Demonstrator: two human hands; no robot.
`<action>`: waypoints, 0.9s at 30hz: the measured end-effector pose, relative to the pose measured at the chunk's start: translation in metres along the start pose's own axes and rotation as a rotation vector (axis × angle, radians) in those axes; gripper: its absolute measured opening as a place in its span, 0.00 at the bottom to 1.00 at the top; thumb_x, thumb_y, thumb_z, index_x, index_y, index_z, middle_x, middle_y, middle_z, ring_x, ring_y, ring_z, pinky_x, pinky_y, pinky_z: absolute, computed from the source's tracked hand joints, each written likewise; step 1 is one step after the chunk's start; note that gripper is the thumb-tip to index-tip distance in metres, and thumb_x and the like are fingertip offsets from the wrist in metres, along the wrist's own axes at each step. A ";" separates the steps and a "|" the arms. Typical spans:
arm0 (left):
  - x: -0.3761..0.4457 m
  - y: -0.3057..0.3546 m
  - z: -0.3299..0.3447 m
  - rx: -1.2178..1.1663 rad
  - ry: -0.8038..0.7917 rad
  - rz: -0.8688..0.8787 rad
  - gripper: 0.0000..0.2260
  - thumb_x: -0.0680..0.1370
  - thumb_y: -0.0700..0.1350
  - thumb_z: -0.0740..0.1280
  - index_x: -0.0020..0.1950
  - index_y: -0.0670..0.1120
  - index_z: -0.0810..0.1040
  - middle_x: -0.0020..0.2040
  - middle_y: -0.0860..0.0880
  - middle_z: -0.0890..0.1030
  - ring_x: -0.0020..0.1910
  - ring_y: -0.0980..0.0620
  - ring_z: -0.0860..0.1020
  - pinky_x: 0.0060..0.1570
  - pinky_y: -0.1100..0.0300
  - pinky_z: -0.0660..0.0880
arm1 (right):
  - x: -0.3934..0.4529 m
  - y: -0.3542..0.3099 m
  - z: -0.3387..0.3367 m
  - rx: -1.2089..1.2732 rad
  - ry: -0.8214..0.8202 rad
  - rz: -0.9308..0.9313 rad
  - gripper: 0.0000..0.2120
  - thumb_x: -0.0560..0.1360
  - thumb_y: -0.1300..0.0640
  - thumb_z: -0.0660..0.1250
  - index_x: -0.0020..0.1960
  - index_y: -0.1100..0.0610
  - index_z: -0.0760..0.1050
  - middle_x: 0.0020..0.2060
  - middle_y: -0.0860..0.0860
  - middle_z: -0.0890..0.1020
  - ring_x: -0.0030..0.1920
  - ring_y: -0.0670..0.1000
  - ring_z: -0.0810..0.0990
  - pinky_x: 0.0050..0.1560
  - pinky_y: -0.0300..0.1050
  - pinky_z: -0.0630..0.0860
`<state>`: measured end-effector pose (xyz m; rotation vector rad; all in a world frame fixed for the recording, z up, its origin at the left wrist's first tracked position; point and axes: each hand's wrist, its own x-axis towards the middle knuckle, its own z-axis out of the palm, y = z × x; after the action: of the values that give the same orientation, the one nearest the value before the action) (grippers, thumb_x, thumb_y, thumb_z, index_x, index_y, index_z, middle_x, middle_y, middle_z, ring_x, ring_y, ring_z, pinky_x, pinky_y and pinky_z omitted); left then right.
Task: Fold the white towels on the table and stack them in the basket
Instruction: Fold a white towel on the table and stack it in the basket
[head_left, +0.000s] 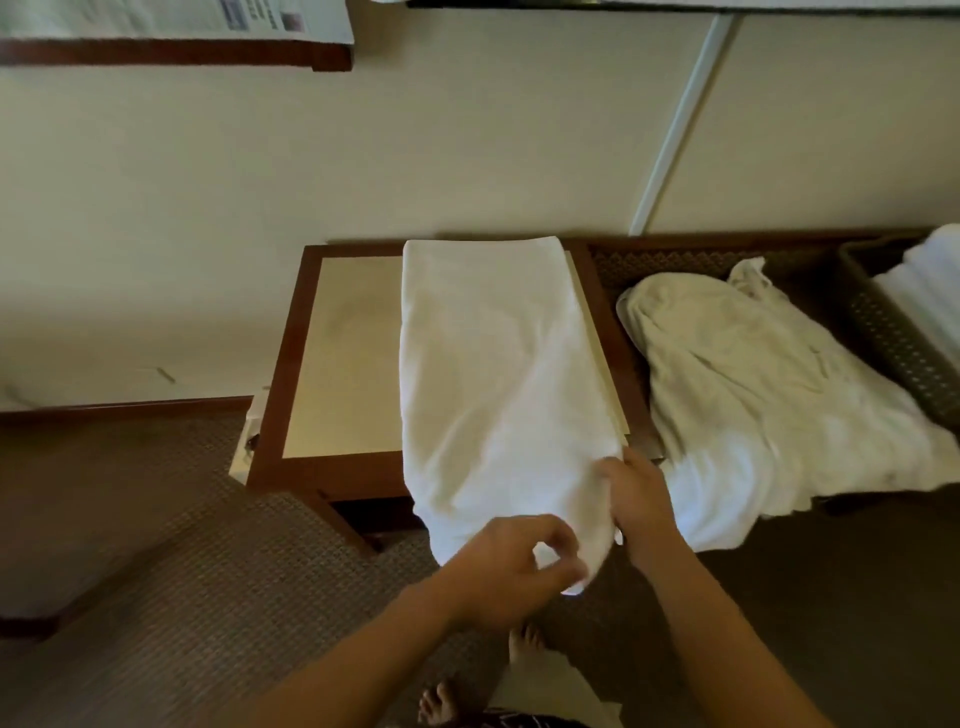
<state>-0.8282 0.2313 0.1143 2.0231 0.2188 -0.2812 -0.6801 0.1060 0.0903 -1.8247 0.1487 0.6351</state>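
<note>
Both hands pinch the long white terry towel (498, 374) overhanging the brown wooden table (332, 358): left hand (511, 571) at its hanging end, right hand (641, 499) at its edge. Uneven pulling could drag it floorward.

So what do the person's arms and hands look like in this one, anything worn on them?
Both forearms are bare up to the frame edge: no sleeves, gloves or watch show. No rings or markings are visible on the left hand or the right hand, though the picture is soft. Nothing can be told about the upper arms, which lie out of frame.
</note>
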 end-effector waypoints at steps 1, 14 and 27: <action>-0.001 -0.014 0.000 -0.108 -0.003 -0.080 0.06 0.82 0.56 0.66 0.53 0.55 0.80 0.49 0.59 0.82 0.40 0.62 0.79 0.43 0.68 0.73 | 0.008 0.013 -0.009 0.020 0.047 0.055 0.07 0.76 0.63 0.64 0.49 0.57 0.81 0.45 0.57 0.83 0.46 0.59 0.81 0.49 0.55 0.79; 0.041 -0.155 -0.008 -0.563 0.398 -0.861 0.20 0.80 0.38 0.65 0.72 0.44 0.70 0.59 0.45 0.76 0.57 0.43 0.77 0.59 0.42 0.78 | 0.075 0.043 -0.027 -0.068 -0.057 0.057 0.18 0.80 0.51 0.69 0.50 0.69 0.78 0.41 0.61 0.80 0.43 0.54 0.79 0.46 0.48 0.74; 0.048 -0.157 0.009 -0.329 0.234 -1.125 0.23 0.83 0.38 0.60 0.79 0.38 0.61 0.73 0.35 0.68 0.69 0.36 0.71 0.63 0.46 0.74 | 0.098 0.057 -0.042 -0.203 -0.123 0.068 0.12 0.82 0.56 0.66 0.43 0.62 0.77 0.34 0.52 0.75 0.33 0.50 0.70 0.38 0.46 0.67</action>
<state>-0.8261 0.2957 -0.0372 1.4146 1.4523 -0.6417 -0.6053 0.0679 0.0029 -1.9755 0.0662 0.8338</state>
